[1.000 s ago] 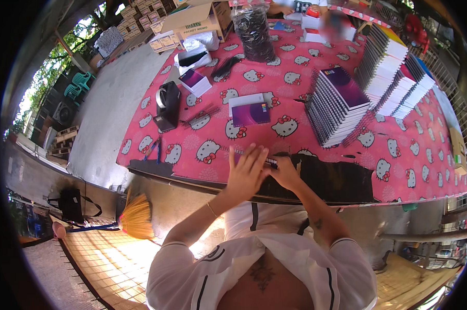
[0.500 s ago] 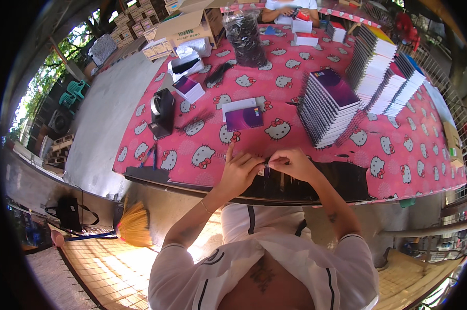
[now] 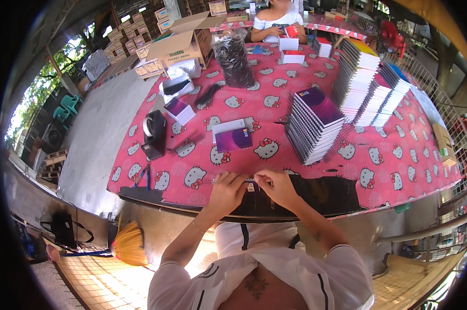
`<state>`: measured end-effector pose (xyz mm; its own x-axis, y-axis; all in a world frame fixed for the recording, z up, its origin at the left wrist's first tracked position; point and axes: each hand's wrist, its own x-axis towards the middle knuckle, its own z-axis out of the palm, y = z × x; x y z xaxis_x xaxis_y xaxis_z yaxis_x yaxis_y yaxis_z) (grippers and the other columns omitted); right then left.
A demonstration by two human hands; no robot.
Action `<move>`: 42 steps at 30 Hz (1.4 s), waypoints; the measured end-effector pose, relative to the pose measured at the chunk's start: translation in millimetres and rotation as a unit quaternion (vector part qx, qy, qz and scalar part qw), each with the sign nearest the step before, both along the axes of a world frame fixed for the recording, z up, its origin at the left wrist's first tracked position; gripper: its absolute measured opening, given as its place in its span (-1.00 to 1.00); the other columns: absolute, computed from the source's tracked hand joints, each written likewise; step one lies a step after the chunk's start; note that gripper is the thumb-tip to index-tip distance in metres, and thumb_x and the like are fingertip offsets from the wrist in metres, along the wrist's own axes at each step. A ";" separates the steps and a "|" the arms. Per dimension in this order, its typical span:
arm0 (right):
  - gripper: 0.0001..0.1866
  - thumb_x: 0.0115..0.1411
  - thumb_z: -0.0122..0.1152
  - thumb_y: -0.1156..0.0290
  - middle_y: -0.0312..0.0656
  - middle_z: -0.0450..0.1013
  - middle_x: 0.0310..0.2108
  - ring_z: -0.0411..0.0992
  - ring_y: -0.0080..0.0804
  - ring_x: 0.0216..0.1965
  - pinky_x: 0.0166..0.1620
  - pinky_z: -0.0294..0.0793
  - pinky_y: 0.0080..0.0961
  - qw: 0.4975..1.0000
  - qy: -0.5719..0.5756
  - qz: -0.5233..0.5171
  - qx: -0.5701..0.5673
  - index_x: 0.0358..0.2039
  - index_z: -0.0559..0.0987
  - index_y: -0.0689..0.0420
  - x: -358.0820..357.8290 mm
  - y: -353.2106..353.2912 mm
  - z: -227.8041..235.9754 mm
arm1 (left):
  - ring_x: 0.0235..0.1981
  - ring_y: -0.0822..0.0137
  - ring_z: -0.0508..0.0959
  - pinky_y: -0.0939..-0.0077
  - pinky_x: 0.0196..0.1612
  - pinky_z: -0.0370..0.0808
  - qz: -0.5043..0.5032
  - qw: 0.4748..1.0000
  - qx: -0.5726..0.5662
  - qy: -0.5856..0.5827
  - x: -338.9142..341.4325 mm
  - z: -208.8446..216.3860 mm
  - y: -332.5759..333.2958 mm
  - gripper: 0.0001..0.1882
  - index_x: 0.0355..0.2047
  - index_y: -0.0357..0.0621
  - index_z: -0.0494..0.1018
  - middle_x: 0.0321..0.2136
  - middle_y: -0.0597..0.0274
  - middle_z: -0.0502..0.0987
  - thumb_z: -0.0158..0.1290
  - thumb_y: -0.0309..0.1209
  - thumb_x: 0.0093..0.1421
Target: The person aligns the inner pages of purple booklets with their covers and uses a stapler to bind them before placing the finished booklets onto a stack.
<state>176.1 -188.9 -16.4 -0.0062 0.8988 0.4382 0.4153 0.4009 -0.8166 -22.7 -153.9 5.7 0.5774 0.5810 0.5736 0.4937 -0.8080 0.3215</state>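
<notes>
At the near edge of the table, a spiral notebook (image 3: 251,187), mostly covered by my fingers, shows a bit of purple cover and a pale patch. My left hand (image 3: 227,192) is closed on its left part, with a bit of thin wire coil showing beyond the knuckles. My right hand (image 3: 278,187) pinches at the right part, fingertips pressed together. Just beyond lie a purple notebook cover (image 3: 233,140) and a white sheet (image 3: 228,127) partly under it. To the right stands a tall stack of purple spiral notebooks (image 3: 316,126).
Black tape dispenser (image 3: 154,134), pen-like tools (image 3: 148,177), loose black wires (image 3: 186,144) and a small notepad stack (image 3: 180,111) lie left. A black plastic bag (image 3: 233,59) and open carton (image 3: 179,51) stand farther back. More notebook stacks (image 3: 355,77) rise right. Another person (image 3: 279,23) sits across.
The view has tilted up, so the table sits lower in the picture. My hands have come down onto the table edge, and more purple cover shows between them.
</notes>
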 end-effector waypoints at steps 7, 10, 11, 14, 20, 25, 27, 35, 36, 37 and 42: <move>-0.75 0.15 0.36 0.43 -0.09 0.62 -0.26 0.60 -0.11 -0.30 -0.24 0.58 -0.30 0.979 -0.104 -0.099 0.147 -0.14 0.63 0.20 -9.2 -13.5 -19.3 | -0.25 0.07 0.51 0.12 -0.17 0.40 -0.022 1.000 -0.015 -0.003 4.6 -10.0 7.9 -0.72 -0.14 -0.16 0.56 -0.35 0.15 0.53 0.20 -0.47 0.10; -0.71 0.14 0.38 0.39 -0.10 0.61 -0.22 0.58 -0.14 -0.27 -0.20 0.55 -0.30 0.975 -0.126 -0.109 0.145 -0.12 0.63 0.16 -1.3 -15.3 -24.1 | -0.27 0.04 0.52 0.14 -0.17 0.42 -0.046 0.999 -0.023 0.004 12.7 -5.6 11.7 -0.74 -0.16 -0.17 0.57 -0.35 0.13 0.56 0.20 -0.49 0.09; -0.68 0.13 0.39 0.36 -0.11 0.61 -0.18 0.58 -0.15 -0.25 -0.18 0.53 -0.29 0.975 -0.148 -0.102 0.131 -0.10 0.63 0.14 2.2 -18.0 -19.2 | -0.28 0.03 0.53 0.15 -0.18 0.43 -0.055 0.998 -0.029 0.010 12.6 -1.2 12.6 -0.74 -0.17 -0.18 0.58 -0.35 0.12 0.57 0.21 -0.49 0.09; -0.57 0.09 0.43 0.24 -0.11 0.56 -0.03 0.53 -0.18 -0.12 -0.04 0.42 -0.23 0.943 -0.204 -0.150 0.216 -0.02 0.62 0.09 21.9 -31.5 48.0 | -0.32 0.00 0.55 0.16 -0.23 0.46 -0.094 0.989 -0.066 0.097 -1.5 29.2 34.2 -0.74 -0.18 -0.20 0.58 -0.39 0.09 0.57 0.20 -0.53 0.06; -0.48 0.24 0.32 0.42 0.05 0.42 0.18 0.41 -0.11 0.14 0.23 0.32 -0.27 0.917 -0.076 -0.340 0.195 0.19 0.47 0.26 172.6 -15.0 105.4 | -0.14 0.06 0.60 0.24 -0.05 0.53 -0.129 0.948 0.229 -0.179 111.6 147.7 65.6 -0.71 -0.17 -0.22 0.60 -0.19 0.09 0.63 0.18 -0.63 0.06; -0.41 0.23 0.35 0.52 -0.14 0.51 0.04 0.44 -0.55 0.00 0.05 0.46 -0.59 0.969 0.187 -0.148 0.058 0.23 0.40 0.40 197.5 13.2 84.2 | 0.04 0.03 0.56 0.21 0.08 0.53 -0.265 0.953 0.089 -0.121 189.2 101.8 103.4 -0.68 -0.13 -0.19 0.61 -0.05 0.08 0.61 0.13 -0.64 0.07; -0.42 0.22 0.36 0.54 -0.15 0.52 0.01 0.44 -0.54 0.01 0.06 0.46 -0.58 0.966 0.191 -0.170 0.035 0.22 0.41 0.40 195.2 14.2 79.5 | 0.04 0.04 0.56 0.21 0.06 0.54 -0.257 0.953 0.102 -0.127 189.0 95.2 104.1 -0.67 -0.11 -0.19 0.60 -0.01 0.08 0.59 0.12 -0.61 0.07; -0.60 0.23 0.30 0.40 -0.02 0.54 -0.01 0.48 -0.29 0.05 0.13 0.39 -0.37 0.931 0.068 -0.262 0.246 0.05 0.56 0.30 141.6 -47.6 98.4 | -0.15 0.00 0.62 0.25 -0.06 0.56 -0.033 0.991 -0.004 -0.130 92.7 52.0 171.8 -0.69 -0.11 -0.21 0.59 -0.20 -0.02 0.62 0.11 -0.54 0.11; -0.65 0.24 0.27 0.43 -0.04 0.55 -0.05 0.50 -0.30 -0.01 0.08 0.42 -0.37 0.951 0.083 -0.184 0.235 0.02 0.58 0.28 124.0 -52.0 93.4 | -0.20 -0.01 0.61 0.25 -0.08 0.56 -0.005 0.999 -0.030 -0.022 49.4 27.8 200.9 -0.69 -0.12 -0.19 0.60 -0.28 -0.02 0.62 0.15 -0.48 0.09; -0.69 0.25 0.25 0.46 -0.06 0.56 -0.09 0.51 -0.32 -0.06 0.04 0.45 -0.38 0.964 0.089 -0.121 0.221 -0.01 0.59 0.25 111.4 -54.3 88.7 | -0.16 0.00 0.60 0.24 -0.05 0.55 -0.038 0.997 -0.032 0.057 33.2 13.8 207.3 -0.68 -0.11 -0.16 0.61 -0.23 0.00 0.61 0.18 -0.40 0.10; -0.71 0.25 0.24 0.46 -0.11 0.58 -0.12 0.53 -0.36 -0.16 -0.07 0.50 -0.42 0.999 0.003 0.037 0.003 -0.01 0.60 0.18 62.7 -16.5 56.6 | 0.13 -0.01 0.43 -0.03 0.20 0.35 0.023 0.984 0.028 0.172 8.4 -32.0 187.1 -0.48 -0.01 -0.03 0.60 0.09 0.08 0.46 0.16 0.06 0.19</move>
<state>238.8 -205.4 40.3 -0.0699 0.8932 0.4442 0.3802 0.4355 -0.8160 -14.2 33.3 -26.2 0.7167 0.5846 0.3803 0.6026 -0.7936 0.0844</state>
